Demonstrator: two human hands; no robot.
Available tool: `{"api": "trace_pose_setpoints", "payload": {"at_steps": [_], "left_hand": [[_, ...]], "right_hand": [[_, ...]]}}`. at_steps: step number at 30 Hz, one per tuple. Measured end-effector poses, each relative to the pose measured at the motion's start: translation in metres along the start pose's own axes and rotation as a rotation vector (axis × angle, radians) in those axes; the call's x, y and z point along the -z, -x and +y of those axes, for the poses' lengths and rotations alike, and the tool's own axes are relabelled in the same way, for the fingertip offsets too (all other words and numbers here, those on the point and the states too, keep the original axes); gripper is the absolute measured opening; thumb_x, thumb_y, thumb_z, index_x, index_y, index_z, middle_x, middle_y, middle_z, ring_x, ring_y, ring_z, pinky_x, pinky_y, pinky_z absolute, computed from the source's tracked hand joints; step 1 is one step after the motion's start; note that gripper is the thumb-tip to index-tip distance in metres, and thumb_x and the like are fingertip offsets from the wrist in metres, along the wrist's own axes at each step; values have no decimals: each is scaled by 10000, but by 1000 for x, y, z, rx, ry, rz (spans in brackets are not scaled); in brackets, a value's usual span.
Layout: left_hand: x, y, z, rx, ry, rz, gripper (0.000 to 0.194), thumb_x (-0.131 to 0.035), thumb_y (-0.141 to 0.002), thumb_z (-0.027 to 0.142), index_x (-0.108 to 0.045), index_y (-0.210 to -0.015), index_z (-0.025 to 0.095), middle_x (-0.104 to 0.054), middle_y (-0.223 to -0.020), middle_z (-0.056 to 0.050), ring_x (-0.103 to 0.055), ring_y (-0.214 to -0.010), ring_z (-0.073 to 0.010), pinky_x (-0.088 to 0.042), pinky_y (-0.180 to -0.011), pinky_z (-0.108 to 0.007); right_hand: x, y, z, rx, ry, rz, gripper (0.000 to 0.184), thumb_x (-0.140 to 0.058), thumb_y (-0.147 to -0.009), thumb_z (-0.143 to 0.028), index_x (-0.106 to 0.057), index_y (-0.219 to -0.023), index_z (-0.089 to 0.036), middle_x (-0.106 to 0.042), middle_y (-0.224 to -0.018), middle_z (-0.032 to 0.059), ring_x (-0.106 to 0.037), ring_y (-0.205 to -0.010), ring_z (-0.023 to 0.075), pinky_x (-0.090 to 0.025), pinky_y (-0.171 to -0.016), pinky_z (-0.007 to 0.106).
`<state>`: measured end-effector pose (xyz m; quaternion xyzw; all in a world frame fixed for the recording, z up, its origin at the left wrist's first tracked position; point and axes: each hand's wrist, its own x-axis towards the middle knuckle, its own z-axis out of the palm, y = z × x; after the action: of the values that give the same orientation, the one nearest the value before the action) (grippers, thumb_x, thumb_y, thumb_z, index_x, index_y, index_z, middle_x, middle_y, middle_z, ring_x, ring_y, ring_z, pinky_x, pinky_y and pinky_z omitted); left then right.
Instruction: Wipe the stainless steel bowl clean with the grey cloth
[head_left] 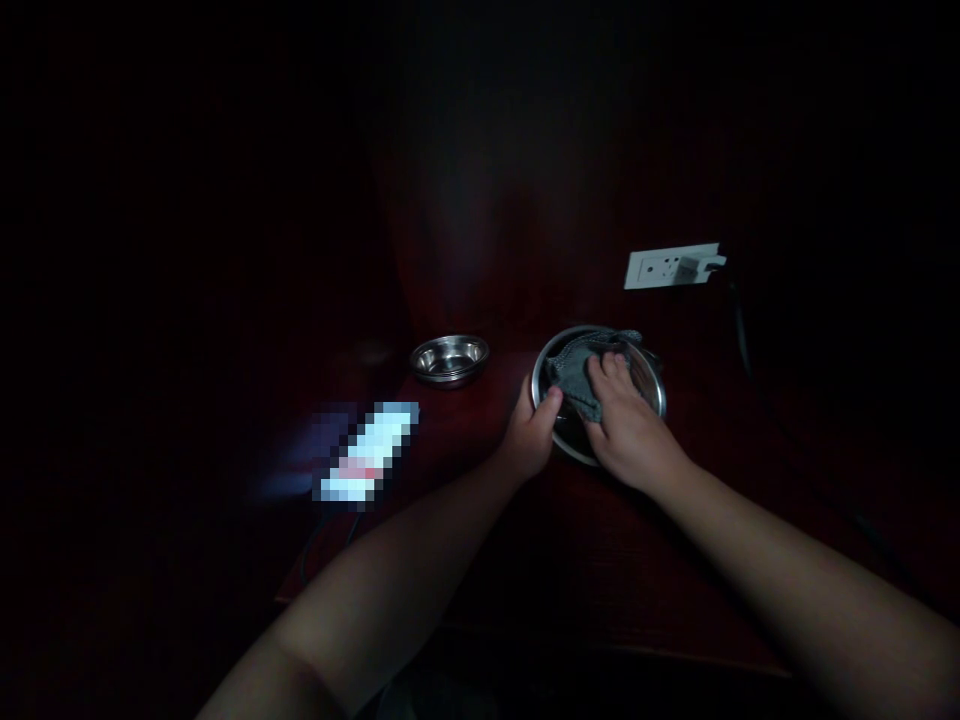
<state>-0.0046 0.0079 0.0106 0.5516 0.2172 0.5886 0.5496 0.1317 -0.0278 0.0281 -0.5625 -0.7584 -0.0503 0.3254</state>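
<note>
A steel bowl (651,382) stands tilted on a dark red wooden table (480,430). My left hand (529,432) grips the bowl's left rim, thumb over the edge. My right hand (628,425) lies inside the bowl, its fingers pressing a grey cloth (574,372) against the metal. The cloth reaches up to the bowl's far rim.
A second, smaller steel bowl (448,358) sits to the left. A lit, blurred phone screen (367,452) lies near the table's left edge. A white wall socket (671,266) holds a plug, and its dark cable (742,330) runs down the right side. The room is very dark.
</note>
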Motion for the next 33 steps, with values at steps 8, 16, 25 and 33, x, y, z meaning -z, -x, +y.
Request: {"api": "trace_pose_setpoints", "payload": {"at_steps": [8,16,25,33], "left_hand": [[-2,6,8,-88,-151,-52,377,-508,-871,302,-528,-1230,189,-596,-1229,-69,-518,-1177,-208,-335,-1071,-337],[5,3,-3,-37,-144,27,419,-424,-907,427,-531,-1250,211,-606,-1236,-66,-526,-1175,-217,-344,-1067,-356],[10,-1,-7,-122,-146,110,461,-443,-894,476,-506,-1270,218,-586,-1260,-63,-517,-1192,-205,-337,-1073,-340],[12,-2,-3,-131,-195,145,436,-452,-895,446,-505,-1268,227,-585,-1255,-62,-520,-1181,-210,-339,-1067,-349]], "right_hand": [[10,1,-11,290,-414,-34,431,-382,-942,-300,-450,-1350,-179,-483,-1384,125,-391,-1340,263,-330,-1118,458],[15,5,-13,330,-485,-180,295,-384,-942,-309,-556,-1160,-211,-639,-1039,81,-601,-998,225,-490,-926,416],[26,1,-13,363,-483,-277,228,-411,-934,-283,-585,-818,-190,-661,-824,49,-615,-754,168,-508,-749,325],[26,1,-6,199,-158,-293,180,-571,-816,-346,-674,-821,-199,-706,-822,59,-654,-757,211,-503,-716,342]]}}
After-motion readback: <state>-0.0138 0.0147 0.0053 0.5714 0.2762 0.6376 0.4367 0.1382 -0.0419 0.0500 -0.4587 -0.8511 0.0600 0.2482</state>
